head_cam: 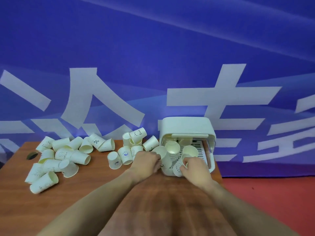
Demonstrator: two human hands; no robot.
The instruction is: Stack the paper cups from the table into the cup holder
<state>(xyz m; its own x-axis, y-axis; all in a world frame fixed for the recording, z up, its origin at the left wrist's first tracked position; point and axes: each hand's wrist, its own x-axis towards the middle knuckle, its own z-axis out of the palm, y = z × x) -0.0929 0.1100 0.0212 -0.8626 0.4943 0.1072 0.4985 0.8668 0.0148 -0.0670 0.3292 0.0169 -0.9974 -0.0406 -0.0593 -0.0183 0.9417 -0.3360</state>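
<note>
1. A white plastic box-shaped cup holder with its lid raised is standing at the far right of a brown wood-grain table, holding a nested stack of white paper cups and an open-mouthed single cup beside that stack.
2. The left hand is curling its fingers round a white paper cup at the holder's left front edge, just beside the stack.
3. The right hand is gripping a white paper cup printed "HELLO" by its rim, thumb and fingers closed on it, at the holder's front opening.
4. Many loose white paper cups are lying tipped on the table: a near cluster just left of the left hand and a larger scattered group toward the table's left end.
5. A blue banner with large white characters is hanging behind the table; a red floor is showing at the right.
</note>
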